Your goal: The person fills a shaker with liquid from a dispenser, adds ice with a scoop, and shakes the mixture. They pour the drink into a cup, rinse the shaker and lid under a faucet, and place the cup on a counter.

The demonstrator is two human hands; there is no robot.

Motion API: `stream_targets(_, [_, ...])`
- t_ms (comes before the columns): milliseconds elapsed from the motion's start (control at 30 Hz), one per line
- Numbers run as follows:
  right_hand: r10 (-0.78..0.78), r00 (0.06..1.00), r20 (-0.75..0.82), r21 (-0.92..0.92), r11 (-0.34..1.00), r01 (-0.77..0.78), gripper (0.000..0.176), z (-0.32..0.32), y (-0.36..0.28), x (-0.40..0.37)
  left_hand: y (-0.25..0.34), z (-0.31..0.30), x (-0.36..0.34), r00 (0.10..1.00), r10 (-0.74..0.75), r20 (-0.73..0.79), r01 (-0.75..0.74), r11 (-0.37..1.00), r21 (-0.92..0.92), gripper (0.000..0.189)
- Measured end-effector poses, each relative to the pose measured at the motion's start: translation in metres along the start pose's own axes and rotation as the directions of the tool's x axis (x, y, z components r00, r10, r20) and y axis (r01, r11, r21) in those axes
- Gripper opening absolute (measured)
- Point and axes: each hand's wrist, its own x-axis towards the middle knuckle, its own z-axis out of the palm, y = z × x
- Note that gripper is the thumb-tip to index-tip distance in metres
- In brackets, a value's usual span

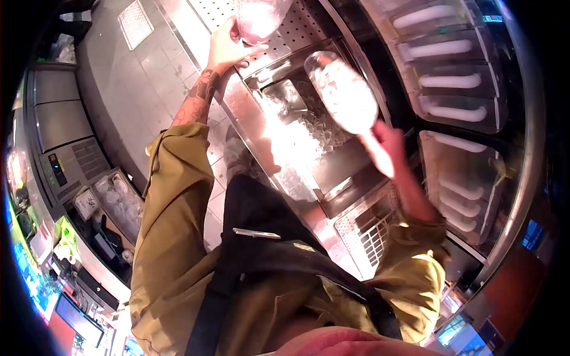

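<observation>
My right hand [385, 148] is closed around the handle of a clear ice scoop [344, 95], which is heaped with ice and glows white under the light. Below the scoop lies an open steel ice bin [341, 172] with loose ice [317, 133] in it. At the top, my left hand [227, 46] grips a clear cup [260, 24] by its side, fingers under and around its lower end. The cup is over the perforated steel counter, and the frame's top edge cuts it off.
Clear containers with white handles [448, 80] line the right side. A white grid rack [373, 244] sits in the counter near my body. To the left are the tiled floor [113, 65], a steel fridge unit [56, 121] and an open box with clear plastic items [116, 193].
</observation>
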Motion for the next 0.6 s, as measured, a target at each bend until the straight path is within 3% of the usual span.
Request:
stream_targets(33, [-0.157,0.987,-0.03,-0.057,0.986,0.155,0.018,-0.02,-0.009,0.001,0.005,0.0,0.001,1.0,-0.009,-0.001,0.009,0.999,0.031,0.072])
stream_targets(67, [-0.047,0.999,0.007,0.078,0.996,0.047,0.019,-0.043,-0.049,-0.002,0.008,0.0,0.001,1.0,-0.018,-0.001,0.018,0.998,0.064,0.073])
stream_targets(133, [0.013,0.999,0.031,0.107,0.994,-0.016,0.022,-0.076,-0.095,0.004,-0.001,-0.004,0.002,1.0,0.017,0.0,-0.017,0.995,0.101,0.075])
stream_targets(200, [-0.065,0.997,0.042,0.155,0.986,0.058,0.025,-0.098,-0.129,0.02,-0.006,0.003,0.004,0.999,0.034,-0.004,-0.035,0.986,-0.165,0.071])
stream_targets(233, [-0.035,0.998,0.059,0.096,0.995,0.029,0.021,-0.105,-0.154,0.021,-0.006,0.005,0.004,0.999,0.044,-0.01,-0.045,0.955,-0.294,0.069])
stream_targets(267, [-0.004,0.997,0.076,0.036,0.999,0.001,0.02,-0.111,-0.179,0.023,-0.005,-0.001,0.002,0.998,-0.039,0.047,0.043,0.995,-0.086,0.069])
stream_targets(300, [0.021,0.995,0.095,-0.102,0.995,-0.011,0.027,-0.119,-0.181,0.035,-0.006,-0.001,0.0,0.998,-0.014,0.059,0.018,0.998,-0.065,0.068])
stream_targets(367, [0.046,0.991,0.128,-0.167,0.986,-0.025,0.025,-0.123,-0.195,0.043,-0.006,-0.001,0.0,0.995,0.036,0.091,-0.034,0.999,-0.023,0.067])
stream_targets(467, [0.065,0.988,0.136,-0.24,0.97,-0.031,0.022,-0.131,-0.19,0.046,-0.002,0.003,-0.003,0.995,0.016,0.099,0.003,0.982,-0.187,0.065])
stream_targets(567, [0.094,0.975,0.199,-0.242,0.969,-0.044,0.021,-0.138,-0.188,0.043,0.001,0.005,-0.003,0.994,-0.057,0.093,0.065,0.994,-0.085,0.063])
stream_targets(600, [0.132,0.974,0.184,-0.126,0.986,-0.11,0.021,-0.146,-0.167,0.034,-0.001,0.005,-0.003,0.995,-0.06,0.083,0.063,0.997,-0.045,0.063])
